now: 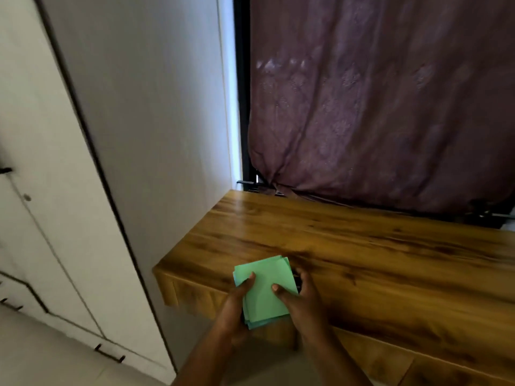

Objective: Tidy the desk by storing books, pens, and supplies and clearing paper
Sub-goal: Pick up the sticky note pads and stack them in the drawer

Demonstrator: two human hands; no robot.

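At the far left stands a white cabinet with a black bar handle low on its front, and beside it a pale wall runs back to the corner.

The left hand grips the left edge of a stack of green paper squares, thumb lying on the top sheet and fingers curled underneath. The stack is held over the near left corner of the wooden surface — whether it touches the wood cannot be told. Its sheets are slightly fanned, with bluish edges showing at the bottom.

The right hand clamps the stack's right edge in the same way, thumb on top. Something small and dark shows by its fingers, too blurred to name.

Behind the surface a black window frame rises, and a purple patterned curtain hangs to the right — its hem bunched at the back edge.
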